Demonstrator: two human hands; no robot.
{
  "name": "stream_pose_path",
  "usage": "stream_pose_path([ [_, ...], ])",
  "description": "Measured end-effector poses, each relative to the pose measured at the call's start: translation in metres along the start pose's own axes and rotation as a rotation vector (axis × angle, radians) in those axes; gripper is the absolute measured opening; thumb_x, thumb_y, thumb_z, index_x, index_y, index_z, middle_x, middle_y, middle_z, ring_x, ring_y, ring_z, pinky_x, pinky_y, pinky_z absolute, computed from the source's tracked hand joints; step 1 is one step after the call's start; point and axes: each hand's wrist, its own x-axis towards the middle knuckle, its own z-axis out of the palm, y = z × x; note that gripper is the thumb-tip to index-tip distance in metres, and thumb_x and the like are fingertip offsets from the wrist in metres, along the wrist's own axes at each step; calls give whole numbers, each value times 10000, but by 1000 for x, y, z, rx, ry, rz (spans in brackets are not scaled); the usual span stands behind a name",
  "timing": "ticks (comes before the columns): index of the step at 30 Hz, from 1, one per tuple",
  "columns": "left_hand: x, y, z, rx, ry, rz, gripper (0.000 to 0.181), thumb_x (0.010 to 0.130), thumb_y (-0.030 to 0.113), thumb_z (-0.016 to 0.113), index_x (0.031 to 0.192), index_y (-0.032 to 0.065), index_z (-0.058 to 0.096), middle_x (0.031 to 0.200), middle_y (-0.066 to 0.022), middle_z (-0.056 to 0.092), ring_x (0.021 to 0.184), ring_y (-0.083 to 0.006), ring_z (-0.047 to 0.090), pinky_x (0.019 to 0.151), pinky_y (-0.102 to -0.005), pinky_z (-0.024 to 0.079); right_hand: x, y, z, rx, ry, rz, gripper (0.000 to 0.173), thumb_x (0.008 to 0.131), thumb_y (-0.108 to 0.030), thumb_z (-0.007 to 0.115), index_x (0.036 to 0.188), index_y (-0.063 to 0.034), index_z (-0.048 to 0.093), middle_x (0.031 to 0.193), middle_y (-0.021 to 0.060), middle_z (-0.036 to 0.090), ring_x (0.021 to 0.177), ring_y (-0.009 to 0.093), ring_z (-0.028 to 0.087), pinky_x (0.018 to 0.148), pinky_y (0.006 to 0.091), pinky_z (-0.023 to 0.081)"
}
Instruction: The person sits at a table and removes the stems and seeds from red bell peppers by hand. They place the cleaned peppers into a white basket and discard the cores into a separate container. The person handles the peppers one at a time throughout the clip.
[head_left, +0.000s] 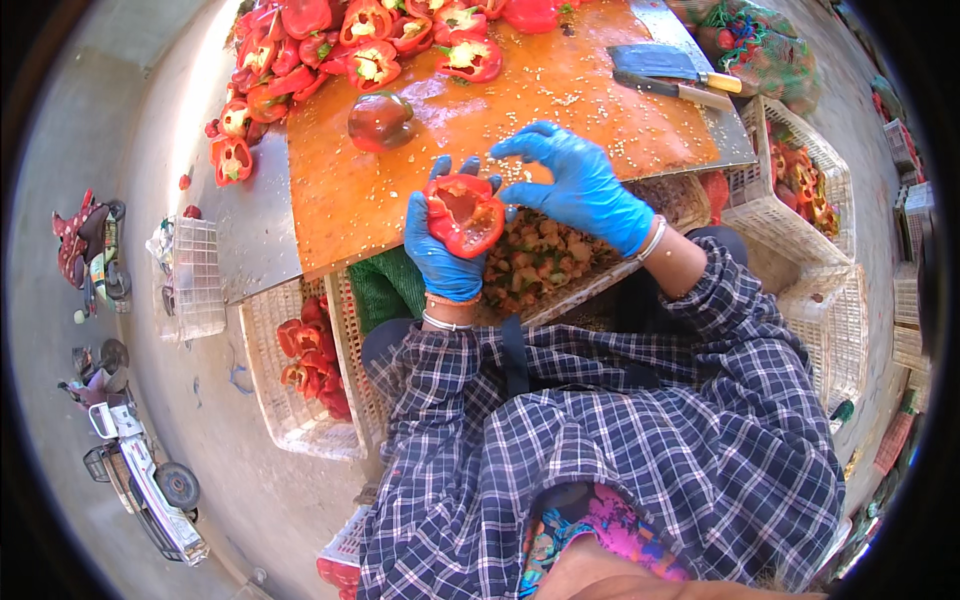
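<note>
My left hand (448, 251), in a blue glove, holds a hollowed red bell pepper (466, 217) with its opening turned up, above the near edge of the orange tabletop (337, 202). Just right of the pepper is my right hand (574, 180), also gloved in blue, its thumb and fingers apart and nothing visible between them. A whole dark red and green bell pepper (380, 121) sits on the tabletop beyond my left hand. Farther off lies a heap of opened red peppers (300, 60). Pale seeds are scattered over the board. Below my hands, a crate holds pepper cores and trimmings (536, 259).
Two broad-bladed knives, one a cleaver (652, 61), lie at the table's right. A plastic crate (266, 397) with red peppers stands at the left, another crate (806, 232) with pepper pieces at the right. Net sacks (772, 60) lie behind it. Parked vehicles (142, 480) are far left.
</note>
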Motion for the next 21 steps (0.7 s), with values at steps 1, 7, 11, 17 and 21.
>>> stream_pose_path([
  [1,2,-4,2,17,14,0,642,991,461,501,1443,17,400,1385,-204,528,1243,-369,549,1043,-487,475,0,-1,5,73,32,-26,250,779,-315,768,978,-167,733,1002,79,670,942,294,664,802,374,544],
  [7,-5,-3,14,268,110,-2,471,998,330,539,1331,-2,511,1262,-163,599,1172,-293,583,1003,-437,487,-9,3,26,148,-318,-39,148,811,-129,763,957,-103,755,1266,115,626,1155,308,608,992,431,481],
  [11,-29,76,9,238,173,257,388,980,306,584,1236,16,556,1063,-113,633,979,-263,642,837,-428,559,14,15,6,737,-370,349,94,869,-107,726,936,-48,756,1313,126,608,1235,216,558,1015,368,467],
  [17,-119,243,-47,1403,799,905,505,952,272,656,1377,35,523,1101,-129,625,1077,-230,594,906,-362,498,89,13,39,-210,-206,-138,633,768,-327,811,1321,-125,578,1267,142,611,1178,284,601,977,408,501],
  [21,-136,256,-45,1863,1109,849,484,947,239,664,1377,48,550,1202,-89,621,1120,-185,574,932,-322,473,165,30,88,-186,-210,-33,854,678,-430,842,1410,-177,483,1271,166,604,1124,342,625,968,425,504],
])
